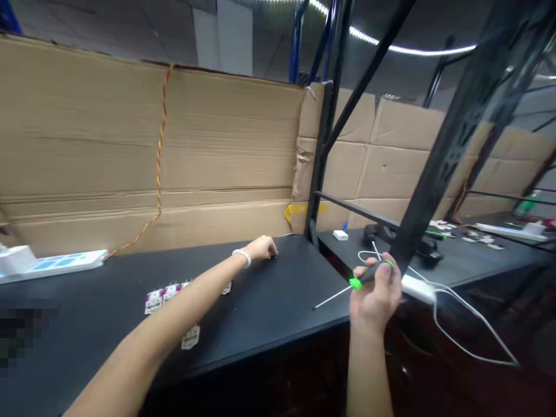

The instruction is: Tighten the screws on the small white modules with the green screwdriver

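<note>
Two hands were over the black table (269,307). Left hand (262,248) lay stretched out to 12 o'clock, near the table's far edge, fingers curled down onto the surface; whether anything was pinched under them could not be told. A white band (242,256) sat on that wrist. Right hand (377,292) was closed round a screwdriver (369,274) with black-and-green handle, its thin shaft (332,297) pointing toward 8 o'clock, tip low over the table near the front right corner.

Surroundings: small white-and-pink parts (161,296) lay in a row under the left forearm, one more (190,337) nearer the front edge. A white power strip (54,265) lay at 10 o'clock against the cardboard wall (152,156), which closed off the whole far side — a red-yellow twisted wire (158,156) hung down it. A black rack upright (324,156) stood at the far right corner, and a slanted black post (452,145) rose just behind the right hand.

At 3 o'clock a second table (469,260) carried a white cable (460,324), a small white block (340,234) and a dark object (382,233). A narrow gap separated the two tables — open surface remained at the middle of the near one.
</note>
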A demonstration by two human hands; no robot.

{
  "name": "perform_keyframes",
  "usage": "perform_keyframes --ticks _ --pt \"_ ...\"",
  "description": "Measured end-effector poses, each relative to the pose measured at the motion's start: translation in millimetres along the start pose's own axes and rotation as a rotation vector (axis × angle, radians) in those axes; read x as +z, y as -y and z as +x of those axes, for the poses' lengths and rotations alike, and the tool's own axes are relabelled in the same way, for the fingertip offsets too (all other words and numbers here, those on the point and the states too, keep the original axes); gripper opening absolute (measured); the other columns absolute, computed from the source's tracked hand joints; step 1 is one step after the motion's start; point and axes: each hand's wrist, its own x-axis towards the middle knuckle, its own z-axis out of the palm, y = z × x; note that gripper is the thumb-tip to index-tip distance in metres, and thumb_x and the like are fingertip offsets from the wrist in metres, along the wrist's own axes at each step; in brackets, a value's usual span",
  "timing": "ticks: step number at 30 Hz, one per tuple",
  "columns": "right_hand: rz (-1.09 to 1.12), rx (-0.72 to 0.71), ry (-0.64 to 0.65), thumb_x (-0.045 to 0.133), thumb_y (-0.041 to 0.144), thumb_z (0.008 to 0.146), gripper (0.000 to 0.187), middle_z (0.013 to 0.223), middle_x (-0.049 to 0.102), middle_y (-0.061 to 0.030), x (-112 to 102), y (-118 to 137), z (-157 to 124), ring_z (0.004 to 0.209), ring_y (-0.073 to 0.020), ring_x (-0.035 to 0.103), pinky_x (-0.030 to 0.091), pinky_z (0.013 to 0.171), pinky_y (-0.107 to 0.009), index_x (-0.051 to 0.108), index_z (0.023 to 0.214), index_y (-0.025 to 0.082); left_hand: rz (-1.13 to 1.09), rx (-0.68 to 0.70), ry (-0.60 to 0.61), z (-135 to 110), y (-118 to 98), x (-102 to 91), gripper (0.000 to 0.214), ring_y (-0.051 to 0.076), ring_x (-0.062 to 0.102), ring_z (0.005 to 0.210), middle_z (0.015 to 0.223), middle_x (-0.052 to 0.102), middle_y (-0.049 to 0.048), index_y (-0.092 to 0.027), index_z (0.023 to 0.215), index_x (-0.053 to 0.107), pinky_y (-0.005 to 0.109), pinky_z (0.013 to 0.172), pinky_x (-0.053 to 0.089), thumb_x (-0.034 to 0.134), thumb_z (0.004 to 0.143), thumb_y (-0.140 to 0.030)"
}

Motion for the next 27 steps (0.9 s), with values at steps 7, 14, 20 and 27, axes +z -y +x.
perform_keyframes --ticks 7,14,20,27 --pt "0.01 0.006 -0.016 0.087 0.049 0.081 0.049 0.084 0.067 0.0044 -2.4 1.7 2.7 0.057 -0.0071 0.062 0.051 0.053 -0.019 0.067 0.115 0.021 -0.064 0.11 0.052 5.3 0.6 7.0 0.045 0.019 0.081 0.085 0.091 0.085 0.004 -0.018 0.098 0.086 0.022 0.075 0.06 0.065 0.068 0.008" --pt "0.016 0.004 -0.004 0.088 0.048 0.081 0.049 0.085 0.068 0.0049 2.2 3.4 2.2 0.059 -0.0072 0.063 0.053 0.056 -0.019 0.067 0.117 0.022 0.029 0.194 0.043 5.9 -1.8 8.7 0.041 0.017 0.077 0.08 0.08 0.081 0.0038 -0.015 0.086 0.082 0.021 0.075 0.057 0.055 0.07 0.011" --pt "0.002 0.006 0.0 0.087 0.051 0.081 0.051 0.084 0.068 0.0057 7.4 2.0 -0.1 0.057 -0.0069 0.063 0.051 0.054 -0.019 0.067 0.118 0.023 0.169 0.271 0.034 -3.7 -5.8 5.1 0.035 0.019 0.07 0.082 0.084 0.077 0.003 -0.018 0.083 0.077 0.025 0.077 0.052 0.061 0.067 0.009" --pt "-0.007 -0.009 0.032 0.088 0.05 0.079 0.05 0.083 0.067 0.0052 13.2 7.7 -4.6 0.058 -0.0071 0.061 0.052 0.054 -0.02 0.067 0.116 0.022 0.206 0.28 -0.011 -21.9 -15.4 -7.6 0.029 0.021 0.066 0.074 0.076 0.072 0.0029 -0.019 0.074 0.072 0.028 0.072 0.049 0.063 0.063 0.007"
